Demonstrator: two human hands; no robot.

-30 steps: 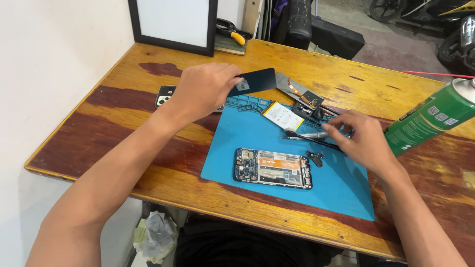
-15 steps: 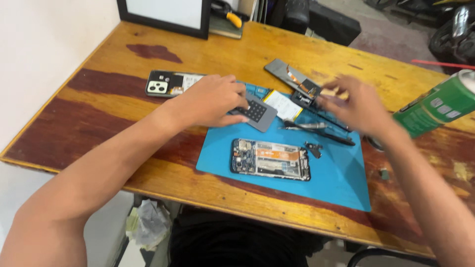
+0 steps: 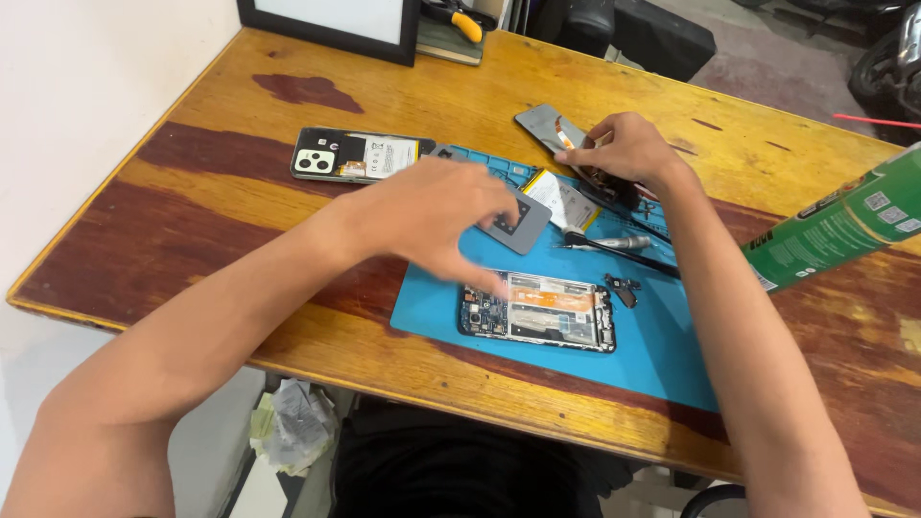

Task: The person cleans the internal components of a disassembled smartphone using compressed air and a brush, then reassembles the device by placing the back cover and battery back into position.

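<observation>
Nearest, in the lower middle of the frame, the opened phone body point(image 3: 537, 312) lies on the blue mat point(image 3: 662, 355), long axis running left to right. The left hand point(image 3: 436, 216) hovers just above its left end, fingers spread loosely, touching the small grey plate point(image 3: 513, 223). Farther, toward the upper middle, the right hand point(image 3: 624, 153) pinches a dark screen panel point(image 3: 547, 127) on the counter point(image 3: 221, 221).

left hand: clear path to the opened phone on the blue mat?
Probably yes. The left hand hovers just above the opened phone on the blue mat, fingers near its top-left corner; nothing lies between, only a grey plate under its fingers.
</observation>
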